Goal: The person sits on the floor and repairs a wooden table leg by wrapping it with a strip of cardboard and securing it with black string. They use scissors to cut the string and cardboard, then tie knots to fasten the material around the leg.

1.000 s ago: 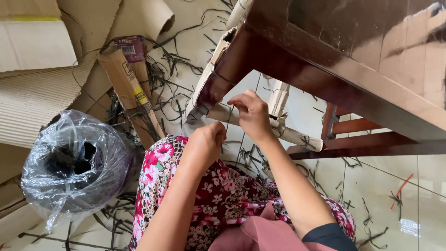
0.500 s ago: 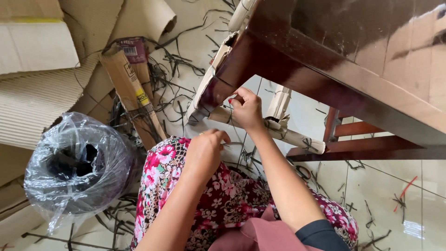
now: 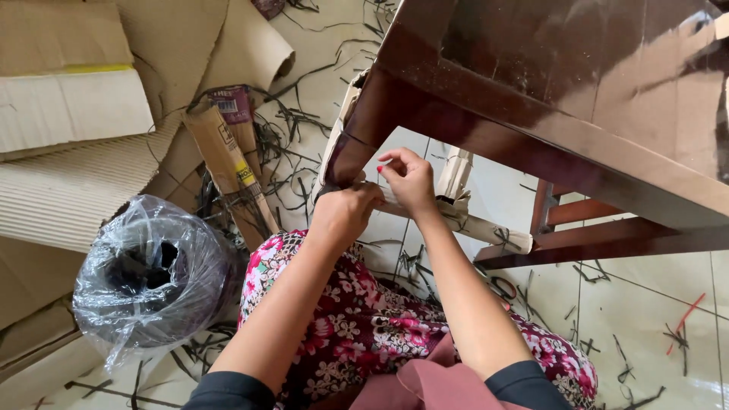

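**Both hands pinch at the wrapped chair leg**

Pinching tight, the right hand (image 3: 410,181) closes thumb and forefinger on something too thin to make out, right against the cardboard-wrapped leg (image 3: 334,159) of the dark wooden chair (image 3: 577,114). Left hand (image 3: 345,214) sits just below and beside it, fingers curled narrow at the same spot; what it holds is hidden. Beneath the wrists, a floral skirt (image 3: 357,326). Off to the left of the grip, a clear plastic bag (image 3: 152,273) bulges around a black coil. Farther out, black strap scraps (image 3: 292,129) litter the tiles, then sheets of cardboard (image 3: 76,114) up at the far left.
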